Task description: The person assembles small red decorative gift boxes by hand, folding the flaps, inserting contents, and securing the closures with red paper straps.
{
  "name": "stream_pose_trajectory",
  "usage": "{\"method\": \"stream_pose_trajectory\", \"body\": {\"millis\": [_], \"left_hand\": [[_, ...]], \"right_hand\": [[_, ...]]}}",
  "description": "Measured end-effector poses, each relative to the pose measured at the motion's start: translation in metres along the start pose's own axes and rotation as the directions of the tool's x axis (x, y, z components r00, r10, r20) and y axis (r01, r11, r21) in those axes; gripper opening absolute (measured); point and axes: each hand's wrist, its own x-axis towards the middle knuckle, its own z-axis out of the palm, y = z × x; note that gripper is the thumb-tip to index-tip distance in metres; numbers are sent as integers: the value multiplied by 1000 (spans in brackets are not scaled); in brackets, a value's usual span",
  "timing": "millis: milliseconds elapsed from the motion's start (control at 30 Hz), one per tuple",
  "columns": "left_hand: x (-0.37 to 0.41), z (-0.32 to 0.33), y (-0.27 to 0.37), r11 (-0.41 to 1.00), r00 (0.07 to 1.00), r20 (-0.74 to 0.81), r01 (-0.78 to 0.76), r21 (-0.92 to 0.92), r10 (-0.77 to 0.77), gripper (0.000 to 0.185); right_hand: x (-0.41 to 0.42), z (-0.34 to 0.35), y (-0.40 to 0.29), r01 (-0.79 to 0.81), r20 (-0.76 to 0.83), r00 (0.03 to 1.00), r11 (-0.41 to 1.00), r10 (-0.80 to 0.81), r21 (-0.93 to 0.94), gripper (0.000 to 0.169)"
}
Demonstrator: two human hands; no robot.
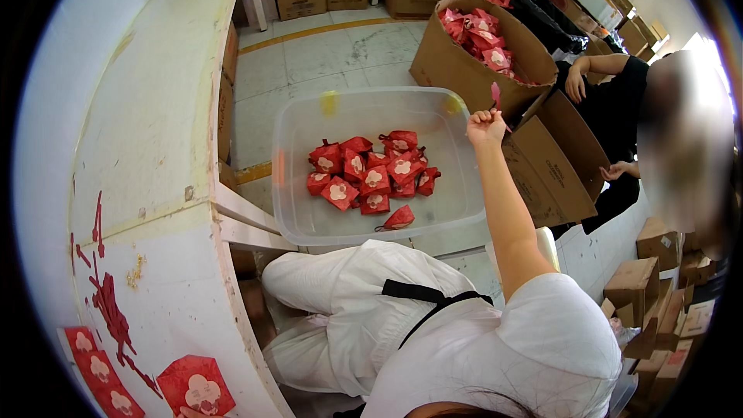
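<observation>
My right hand (487,126) is stretched out past the right rim of a clear plastic tub (302,223), its fingers closed on a thin pink strip (495,96) that sticks up above the fist. Only the fingertips of my left hand (196,413) show at the bottom edge, gripping the lower border of a red paper packet (184,380) with a pale flower-shaped patch. Inside the tub lies a pile of small red folded packets (375,179) with dark loops. One red packet (399,218) lies apart, nearer my lap.
Dark red cords (113,310), small gold pieces (136,271) and flat red packets (100,367) lie on the white table (168,255). A carton (429,61) full of red packets stands beyond the tub. Beside an open carton (548,177) sits another person (609,98). More boxes (633,284) stand right.
</observation>
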Motion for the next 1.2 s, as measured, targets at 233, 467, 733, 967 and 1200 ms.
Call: {"method": "stream_pose_trajectory", "body": {"millis": [233,467,733,967,1200], "left_hand": [[1,2,-3,994,999,51,3,111,-8,7],[-4,-1,8,990,989,56,139,11,-140,8],[-2,-4,11,1000,994,109,-19,-1,19,12],[3,1,18,997,991,129,-5,-77,15,15],[8,-4,25,999,993,114,-31,-10,32,19]], "right_hand": [[3,-28,41,-203,-153,978,780,139,-592,26],[32,20,193,-328,-138,814,250,565,-911,14],[-8,141,265,-197,36,790,307,613,-931,40],[25,130,275,-149,49,816,293,576,-945,35],[-206,195,347,514,649,293,456,702,-726,21]]}}
